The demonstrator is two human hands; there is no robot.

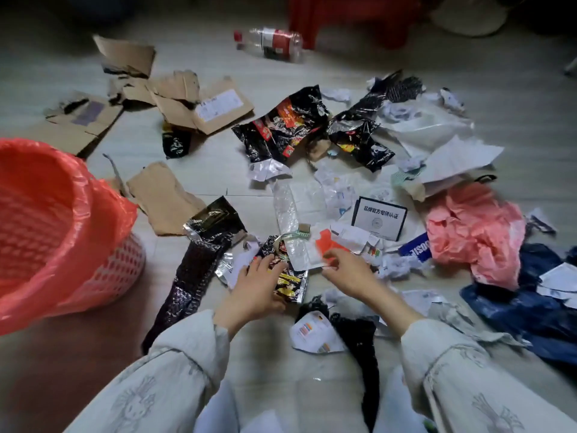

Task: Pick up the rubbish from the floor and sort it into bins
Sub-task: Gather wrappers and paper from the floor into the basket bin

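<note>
Barely started, I think. Rubbish all over floor right of bin; bin looks empty inside. My left hand presses flat on wrapper. My right hand pinches paper. Nearly everything left.

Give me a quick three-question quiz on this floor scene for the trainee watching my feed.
1. True or false: the plastic bottle stands upright beside the red-lined basket.
2. Which hand lies on the black and gold foil wrapper? A) left hand B) right hand C) neither
3. Fill in: the torn cardboard pieces lie mostly on the ______ side of the floor, as the person sees it.

Key
1. False: it lies on its side at the far end, well away from the basket.
2. A
3. left
</note>
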